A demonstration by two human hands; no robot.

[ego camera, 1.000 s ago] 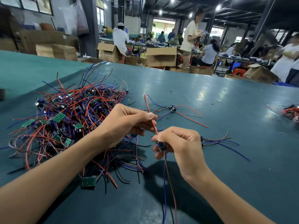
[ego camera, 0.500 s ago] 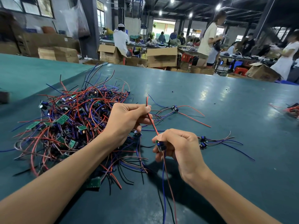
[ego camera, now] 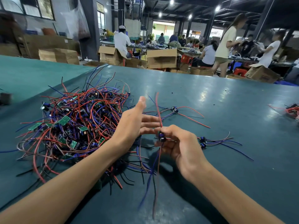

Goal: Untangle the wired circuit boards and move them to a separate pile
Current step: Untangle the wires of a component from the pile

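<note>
A small circuit board (ego camera: 161, 138) with a dark blue part on it sits above the table, just in front of the person, pinched between the thumb and curled fingers of the right hand (ego camera: 182, 147). One red wire (ego camera: 157, 109) rises from it, almost upright, while a blue and a reddish lead (ego camera: 151, 173) hang down below the hand, blurred.

The left hand (ego camera: 134, 123) is spread and grasps nothing - thumb raised, fingers straight and pointing at the red wire. Blur hides whether the fingertips touch it.

To the left of both hands lies the tangled heap (ego camera: 72, 123) of red, blue and black wires with green boards caught in it, the left forearm crossing its near edge. To the right, apart from the heap, lie loose boards: a single board (ego camera: 174, 109) with red leads beyond the hands, and a pair of boards (ego camera: 202, 142) just beside the right hand.

All rest on a teal table (ego camera: 234, 101) - a smaller wire bundle (ego camera: 292, 109) sits at its right edge. Behind it stand cardboard boxes (ego camera: 161, 59) and people working.
</note>
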